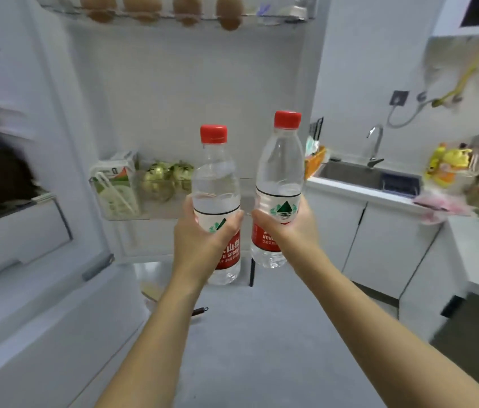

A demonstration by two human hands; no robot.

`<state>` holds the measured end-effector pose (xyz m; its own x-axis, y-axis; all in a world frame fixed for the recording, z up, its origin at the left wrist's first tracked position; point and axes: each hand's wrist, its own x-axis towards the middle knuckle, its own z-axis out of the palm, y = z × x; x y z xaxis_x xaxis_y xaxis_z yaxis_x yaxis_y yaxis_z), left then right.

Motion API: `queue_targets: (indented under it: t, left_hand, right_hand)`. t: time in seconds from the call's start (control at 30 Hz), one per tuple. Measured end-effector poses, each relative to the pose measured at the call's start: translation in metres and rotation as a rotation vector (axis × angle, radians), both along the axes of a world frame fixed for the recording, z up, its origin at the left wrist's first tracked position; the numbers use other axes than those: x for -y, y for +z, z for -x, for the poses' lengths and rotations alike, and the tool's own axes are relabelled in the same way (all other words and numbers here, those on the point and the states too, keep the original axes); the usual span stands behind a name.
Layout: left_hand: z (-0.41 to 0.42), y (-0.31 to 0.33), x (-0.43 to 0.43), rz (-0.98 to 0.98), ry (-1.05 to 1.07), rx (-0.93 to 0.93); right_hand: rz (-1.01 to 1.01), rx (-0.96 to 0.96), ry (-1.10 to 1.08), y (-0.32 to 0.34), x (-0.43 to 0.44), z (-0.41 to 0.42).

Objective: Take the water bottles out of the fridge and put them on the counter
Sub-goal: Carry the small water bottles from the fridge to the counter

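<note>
An open fridge (188,98) fills the frame, the counter (350,188) to its right; before the door shelf (158,209), two upright red-capped water bottles are held in mid-air, the left bottle (216,184) gripped by the left hand (200,240), the right bottle (281,166) by the right hand (289,228)

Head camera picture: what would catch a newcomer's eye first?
Two red-capped water bottles fill the centre, side by side: the left bottle in the left hand, the right bottle in the right hand. Behind them stands the open fridge door, with eggs racked along the top. A sink with a tap sits to the right.
</note>
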<state>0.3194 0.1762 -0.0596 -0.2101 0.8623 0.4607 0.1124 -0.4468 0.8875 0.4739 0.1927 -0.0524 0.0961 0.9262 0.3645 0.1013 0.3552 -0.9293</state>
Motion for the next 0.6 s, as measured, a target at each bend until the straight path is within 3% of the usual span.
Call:
queue_targets:
  t: [0.3,0.6]
  left_hand:
    - [-0.129,-0.013,-0.025,0.010,-0.277,-0.028]
    - [-0.247,-0.029,-0.093,0.056,-0.553,-0.028]
  right_hand:
    - [0.046,-0.029,-0.334,-0.017,0.017,-0.131]
    - [0.076,0.005,-0.531,-0.046,-0.016,-0.242]
